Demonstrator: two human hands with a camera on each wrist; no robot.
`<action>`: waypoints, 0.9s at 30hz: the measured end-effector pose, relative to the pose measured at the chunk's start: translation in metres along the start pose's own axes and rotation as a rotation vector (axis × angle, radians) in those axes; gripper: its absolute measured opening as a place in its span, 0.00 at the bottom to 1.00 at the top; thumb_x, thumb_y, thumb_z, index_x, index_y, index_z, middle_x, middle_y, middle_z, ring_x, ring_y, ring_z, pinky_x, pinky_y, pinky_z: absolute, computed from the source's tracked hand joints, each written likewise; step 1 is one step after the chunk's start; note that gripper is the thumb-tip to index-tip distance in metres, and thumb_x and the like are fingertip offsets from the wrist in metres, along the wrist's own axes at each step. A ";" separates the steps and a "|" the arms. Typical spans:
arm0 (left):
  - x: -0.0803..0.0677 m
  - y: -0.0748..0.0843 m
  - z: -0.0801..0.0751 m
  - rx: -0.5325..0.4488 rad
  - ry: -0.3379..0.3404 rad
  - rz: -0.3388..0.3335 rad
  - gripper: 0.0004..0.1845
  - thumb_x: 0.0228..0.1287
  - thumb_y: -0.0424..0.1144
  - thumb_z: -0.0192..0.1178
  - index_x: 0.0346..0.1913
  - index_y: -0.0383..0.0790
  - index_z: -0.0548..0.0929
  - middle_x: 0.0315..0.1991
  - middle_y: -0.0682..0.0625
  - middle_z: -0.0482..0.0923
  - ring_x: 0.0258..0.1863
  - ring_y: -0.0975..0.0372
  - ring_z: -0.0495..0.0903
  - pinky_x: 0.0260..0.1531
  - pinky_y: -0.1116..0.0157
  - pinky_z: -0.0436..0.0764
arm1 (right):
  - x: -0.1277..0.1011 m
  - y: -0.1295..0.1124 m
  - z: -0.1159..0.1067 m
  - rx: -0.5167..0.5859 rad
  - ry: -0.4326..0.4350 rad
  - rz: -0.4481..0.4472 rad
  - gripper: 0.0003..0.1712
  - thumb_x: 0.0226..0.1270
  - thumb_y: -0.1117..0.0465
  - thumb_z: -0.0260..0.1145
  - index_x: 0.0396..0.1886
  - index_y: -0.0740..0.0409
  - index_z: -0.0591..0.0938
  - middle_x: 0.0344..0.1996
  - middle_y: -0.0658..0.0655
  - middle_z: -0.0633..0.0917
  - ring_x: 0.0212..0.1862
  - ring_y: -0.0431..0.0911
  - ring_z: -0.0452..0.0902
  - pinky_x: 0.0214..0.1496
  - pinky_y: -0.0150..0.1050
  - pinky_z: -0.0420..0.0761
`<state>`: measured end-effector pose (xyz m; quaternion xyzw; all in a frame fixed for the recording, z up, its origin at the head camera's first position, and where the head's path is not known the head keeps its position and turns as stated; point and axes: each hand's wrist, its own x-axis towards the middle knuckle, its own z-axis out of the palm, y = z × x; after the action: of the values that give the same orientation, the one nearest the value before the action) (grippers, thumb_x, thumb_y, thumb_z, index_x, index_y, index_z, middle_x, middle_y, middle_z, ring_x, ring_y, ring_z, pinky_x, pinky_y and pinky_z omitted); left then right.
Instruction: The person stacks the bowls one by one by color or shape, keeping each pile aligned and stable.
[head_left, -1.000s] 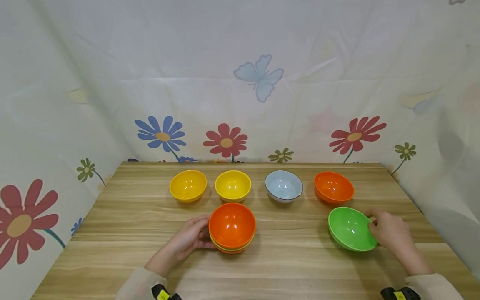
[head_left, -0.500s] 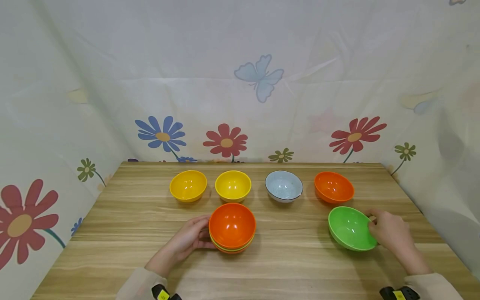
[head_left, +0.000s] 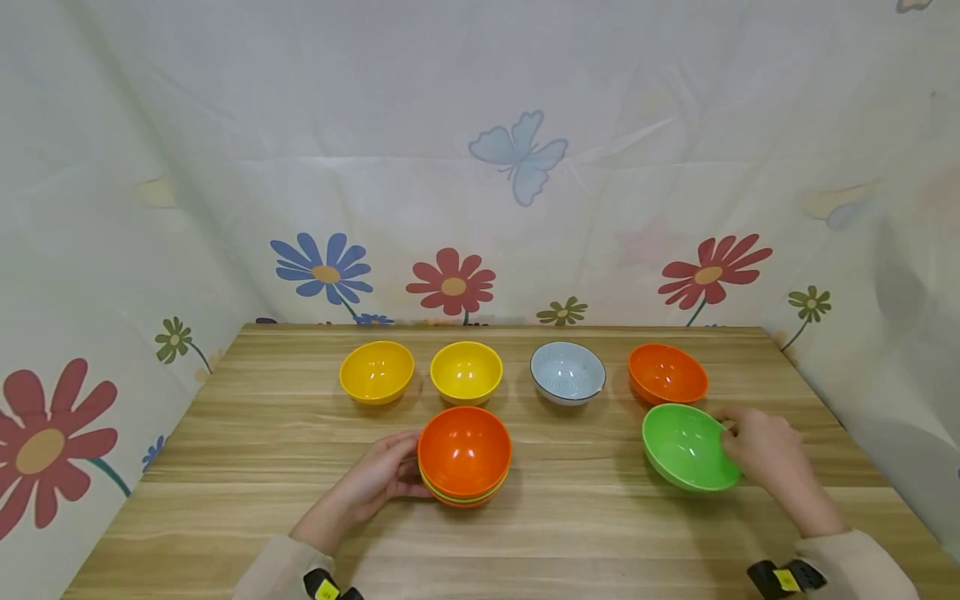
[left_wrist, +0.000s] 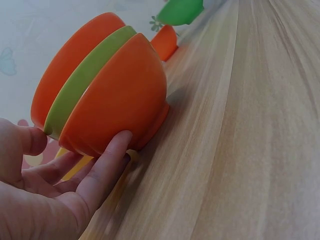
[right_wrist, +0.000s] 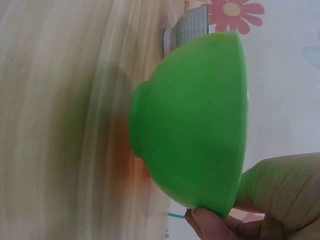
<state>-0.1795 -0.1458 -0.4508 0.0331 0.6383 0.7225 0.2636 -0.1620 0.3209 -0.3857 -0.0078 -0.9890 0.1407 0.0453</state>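
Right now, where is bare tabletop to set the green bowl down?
Free: the wood between the bowl stack and the green bowl, below the pale bowl, and the near edge strip. Crowded: the back row, close behind the green bowl by the orange bowl.

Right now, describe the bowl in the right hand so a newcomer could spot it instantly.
Start at the wooden table and its back row of four bowls. Just in front of the orange bowl at that row's right end, the right hand grips the green bowl by its rim. It is the only loose green bowl; the other green one is sandwiched in the stack by the left hand.
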 end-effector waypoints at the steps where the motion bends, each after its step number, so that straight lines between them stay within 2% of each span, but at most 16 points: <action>1: 0.000 0.000 0.000 0.000 0.001 0.000 0.24 0.74 0.42 0.36 0.66 0.31 0.61 0.59 0.38 0.71 0.47 0.57 0.78 0.44 0.51 0.80 | 0.001 -0.001 0.000 0.005 0.002 -0.008 0.18 0.53 0.70 0.53 0.44 0.71 0.79 0.23 0.62 0.81 0.19 0.46 0.68 0.18 0.37 0.63; 5: 0.000 0.000 0.000 -0.005 0.014 -0.006 0.25 0.73 0.43 0.38 0.66 0.31 0.60 0.59 0.38 0.70 0.47 0.57 0.78 0.43 0.51 0.80 | 0.004 -0.006 0.000 0.020 0.018 -0.044 0.19 0.53 0.71 0.53 0.45 0.71 0.79 0.20 0.59 0.79 0.17 0.44 0.66 0.15 0.35 0.63; 16: 0.000 0.000 -0.001 0.000 0.011 -0.007 0.24 0.74 0.42 0.36 0.66 0.31 0.61 0.59 0.38 0.70 0.47 0.56 0.78 0.43 0.51 0.80 | 0.015 -0.026 -0.006 -0.033 0.049 -0.123 0.14 0.52 0.71 0.56 0.38 0.74 0.80 0.22 0.63 0.81 0.17 0.44 0.66 0.15 0.34 0.65; 22: 0.000 -0.001 -0.001 -0.003 0.004 -0.005 0.24 0.74 0.42 0.35 0.66 0.31 0.61 0.59 0.38 0.70 0.47 0.56 0.78 0.43 0.51 0.80 | 0.021 -0.040 -0.003 -0.050 0.066 -0.155 0.13 0.51 0.72 0.57 0.36 0.73 0.82 0.18 0.56 0.77 0.15 0.43 0.62 0.15 0.32 0.62; 27: 0.001 -0.001 -0.002 -0.005 0.001 0.000 0.24 0.74 0.42 0.36 0.66 0.31 0.61 0.59 0.38 0.70 0.47 0.56 0.78 0.43 0.51 0.80 | 0.027 -0.051 -0.002 -0.013 0.052 -0.171 0.14 0.52 0.72 0.56 0.38 0.72 0.82 0.15 0.53 0.73 0.14 0.42 0.59 0.15 0.31 0.60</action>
<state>-0.1805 -0.1471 -0.4520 0.0323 0.6367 0.7240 0.2635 -0.1887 0.2731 -0.3674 0.0726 -0.9854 0.1299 0.0830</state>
